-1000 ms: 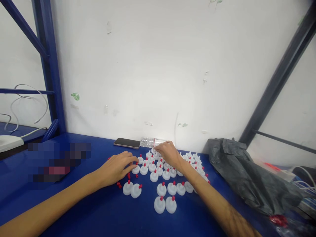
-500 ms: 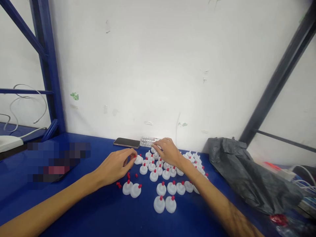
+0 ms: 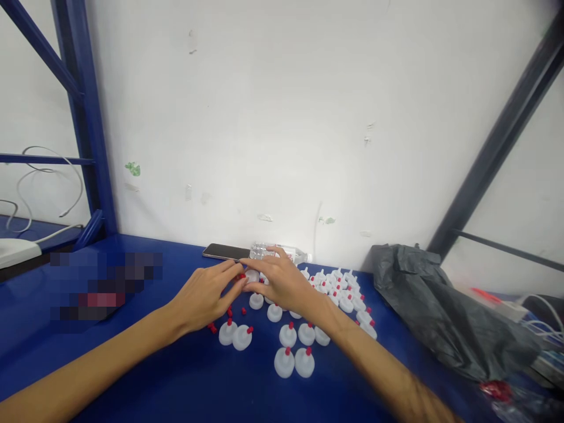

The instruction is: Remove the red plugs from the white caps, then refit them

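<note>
My left hand (image 3: 211,294) pinches a small red cap (image 3: 242,275) between thumb and fingertips. Just to its right, my right hand (image 3: 277,279) holds a white round lid (image 3: 251,278) between its thumb and fingers, close against the red cap. Several white lids with spouts stand beneath and behind my right hand, many with red caps on, such as the lid (image 3: 284,363) in front. Two capped lids (image 3: 242,338) sit near my left wrist. Loose red caps (image 3: 212,328) lie beside my left hand.
Along the wall lie a dark phone (image 3: 224,252) and a clear plastic bottle (image 3: 293,254). A grey plastic bag (image 3: 440,305) covers the right side of the blue table (image 3: 185,382). Blue frame posts stand at the left.
My right hand has moved left and toward me, from the back lids to my left hand, and now grips a white lid there. My left hand has hardly moved.
</note>
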The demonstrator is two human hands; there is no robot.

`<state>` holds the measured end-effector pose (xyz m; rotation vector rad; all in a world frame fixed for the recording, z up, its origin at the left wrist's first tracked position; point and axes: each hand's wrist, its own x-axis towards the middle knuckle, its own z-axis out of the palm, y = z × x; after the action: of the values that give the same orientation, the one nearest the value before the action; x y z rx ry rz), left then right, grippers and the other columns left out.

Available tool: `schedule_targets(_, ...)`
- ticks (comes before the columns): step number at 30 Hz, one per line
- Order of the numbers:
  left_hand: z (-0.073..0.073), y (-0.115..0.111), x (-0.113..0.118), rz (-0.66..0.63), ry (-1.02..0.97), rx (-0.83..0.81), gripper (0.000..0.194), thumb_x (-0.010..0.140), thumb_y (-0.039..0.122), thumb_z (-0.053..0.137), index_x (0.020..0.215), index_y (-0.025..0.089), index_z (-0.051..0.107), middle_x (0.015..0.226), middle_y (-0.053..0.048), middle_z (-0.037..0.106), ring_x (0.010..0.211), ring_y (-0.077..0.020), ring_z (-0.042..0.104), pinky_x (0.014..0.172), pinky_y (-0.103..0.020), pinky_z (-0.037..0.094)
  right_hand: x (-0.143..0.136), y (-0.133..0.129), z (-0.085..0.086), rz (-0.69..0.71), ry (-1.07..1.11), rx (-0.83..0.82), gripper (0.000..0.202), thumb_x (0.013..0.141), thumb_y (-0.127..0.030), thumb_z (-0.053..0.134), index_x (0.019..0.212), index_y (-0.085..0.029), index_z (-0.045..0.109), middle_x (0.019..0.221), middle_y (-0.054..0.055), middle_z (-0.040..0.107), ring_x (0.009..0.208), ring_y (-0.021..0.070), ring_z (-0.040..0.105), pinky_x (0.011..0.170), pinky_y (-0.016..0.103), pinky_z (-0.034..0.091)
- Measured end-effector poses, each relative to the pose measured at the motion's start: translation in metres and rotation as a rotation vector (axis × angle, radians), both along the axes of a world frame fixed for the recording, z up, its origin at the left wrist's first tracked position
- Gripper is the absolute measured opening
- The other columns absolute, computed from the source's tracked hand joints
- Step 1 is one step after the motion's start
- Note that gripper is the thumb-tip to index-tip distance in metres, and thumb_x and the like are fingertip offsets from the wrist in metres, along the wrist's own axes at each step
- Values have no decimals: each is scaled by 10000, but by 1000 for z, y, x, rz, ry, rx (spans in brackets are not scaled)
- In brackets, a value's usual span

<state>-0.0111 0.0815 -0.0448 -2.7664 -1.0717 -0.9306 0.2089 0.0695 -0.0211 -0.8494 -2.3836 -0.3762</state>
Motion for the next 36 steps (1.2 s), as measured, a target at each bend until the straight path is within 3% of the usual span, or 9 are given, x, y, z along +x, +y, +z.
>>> schedule_targets(6, -2, -2, 2, -3, 31, -66, 363, 1057, 354, 312, 818, 218, 550, 770, -24, 598, 724, -211, 546, 660, -348, 330, 1, 3, 0, 17, -64, 75, 345, 954, -401, 729, 1228, -194, 689, 903, 50, 797, 872, 208, 728, 1178, 494, 322)
schedule_targets(11, -7, 4, 7, 28, -73, -226, 500, 1080, 407, 207, 715, 216, 491, 657, 12, 567, 615, -177, 510, 633, -331, 323, -3, -3, 7, -58, -132, 164, 196, 1010, -351, 649, 1191, -282, 683, 1017, 23, 809, 901, 231, 721, 1167, 525, 341)
schedule_targets(16, -7, 6, 7, 17, -49, -232, 449, 1071, 409, 272, 750, 219, 521, 676, 19, 595, 631, -180, 535, 632, -325, 322, -4, -7, 7, -113, -152, 111, 271, 989, -328, 673, 1257, -364, 649, 1035, -5, 803, 909, 249, 728, 1171, 525, 379)
schedule_targets(22, -4, 1, 4, 36, -10, -169, 345, 1054, 407, 337, 932, 216, 598, 832, -32, 684, 725, -222, 613, 671, -340, 352, -5, -7, 5, -86, -204, 158, 373, 987, -385, 678, 1317, -223, 612, 872, 38, 791, 874, 257, 715, 1165, 481, 372)
schedule_targets(27, -3, 1, 7, -34, -136, -238, 422, 1066, 447, 299, 832, 220, 567, 758, -12, 642, 697, -205, 579, 687, -339, 365, -6, -5, 4, -73, -174, 222, 286, 1048, -389, 573, 1296, -259, 630, 922, 22, 799, 845, 225, 703, 1143, 459, 364)
schedule_targets(29, -4, -1, 8, -58, -235, -301, 468, 1069, 484, 278, 731, 221, 468, 663, 17, 546, 630, -178, 506, 645, -323, 353, 2, -1, 6, -133, -162, 220, 252, 1067, -296, 534, 1299, -285, 632, 999, 10, 805, 858, 198, 707, 1143, 441, 350)
schedule_targets(32, -2, -3, 5, -51, -309, -350, 494, 1077, 506, 188, 670, 235, 262, 586, 42, 369, 556, -148, 356, 562, -305, 304, 29, 11, 13, -345, -85, 153, 272, 1042, -176, 554, 1281, -263, 647, 995, 35, 806, 872, 191, 719, 1161, 461, 311)
schedule_targets(34, 0, -1, 1, -17, -236, -298, 471, 1075, 480, 188, 678, 234, 254, 596, 43, 364, 561, -147, 339, 573, -308, 293, 54, 19, 18, -476, -10, 99, 152, 1018, -254, 630, 1154, -224, 690, 897, 46, 798, 839, 206, 726, 1135, 487, 330)
schedule_targets(36, 2, 4, -4, 30, -96, -205, 429, 1062, 432, 248, 698, 226, 343, 638, 32, 451, 603, -159, 408, 626, -320, 305, 77, 27, 22, -550, 27, 53, 172, 1028, -335, 616, 1077, -195, 701, 803, 48, 776, 800, 223, 726, 1068, 487, 393)
